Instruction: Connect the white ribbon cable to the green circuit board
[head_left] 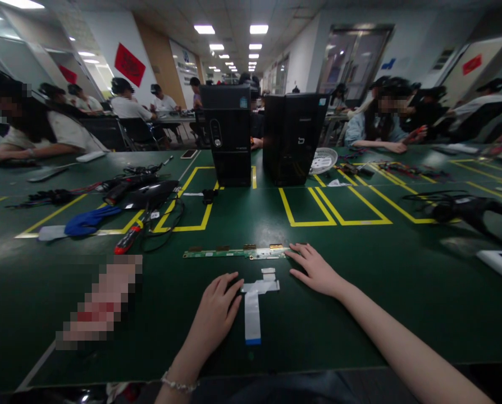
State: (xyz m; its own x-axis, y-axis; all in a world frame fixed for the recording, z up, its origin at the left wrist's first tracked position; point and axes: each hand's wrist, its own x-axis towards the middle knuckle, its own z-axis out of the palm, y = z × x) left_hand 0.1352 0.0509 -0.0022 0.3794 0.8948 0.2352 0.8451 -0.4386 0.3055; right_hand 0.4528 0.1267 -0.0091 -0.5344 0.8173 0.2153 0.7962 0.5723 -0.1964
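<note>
A long, narrow green circuit board (217, 253) lies across the table in front of me, with copper-coloured tabs along its far edge. My right hand (316, 269) rests with spread fingers at the board's right end, fingertips on or just beside it; exact contact is hard to tell. Nearer to me lies a white flat ribbon cable (252, 314), folded, with a blue end towards me. Beside its left upper end is my left hand (218, 306), fingers loosely apart, fingertips touching or close to the cable. Neither hand grips anything.
Two black computer towers (232, 140) stand at the back. Left are a red screwdriver (127, 240), a blue glove (90, 220) and black cables (167, 230). A white basket (323, 160) sits behind the right tower. Black equipment (470, 207) lies right. People sit at both sides.
</note>
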